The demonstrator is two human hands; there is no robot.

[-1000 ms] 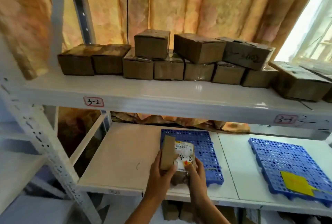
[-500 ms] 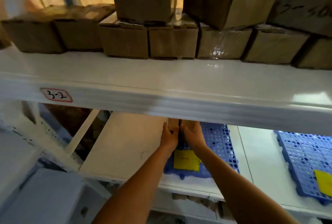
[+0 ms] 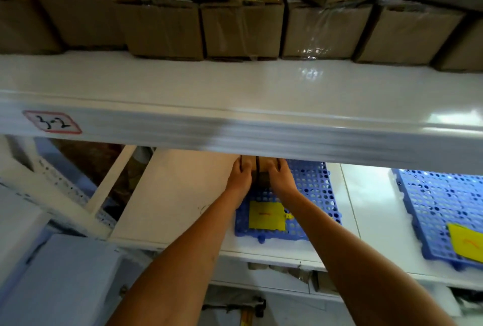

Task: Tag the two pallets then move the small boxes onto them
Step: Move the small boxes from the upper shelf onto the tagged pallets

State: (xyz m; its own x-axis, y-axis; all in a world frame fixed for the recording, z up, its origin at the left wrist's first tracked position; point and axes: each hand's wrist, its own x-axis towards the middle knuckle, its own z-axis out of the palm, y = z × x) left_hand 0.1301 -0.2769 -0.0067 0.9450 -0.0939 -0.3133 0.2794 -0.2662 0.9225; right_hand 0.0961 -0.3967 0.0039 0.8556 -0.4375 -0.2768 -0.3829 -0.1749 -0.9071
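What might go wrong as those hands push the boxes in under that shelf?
The upper shelf's edge hides the far ends of the small boxes, so placement is partly blind. The left hand or right hand may knock that edge. Sliding back, boxes could scrape the yellow tag on the blue pallet.

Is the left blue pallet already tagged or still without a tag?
Tagged. A yellow tag lies flat on the near part of the left blue pallet, in front of both hands.
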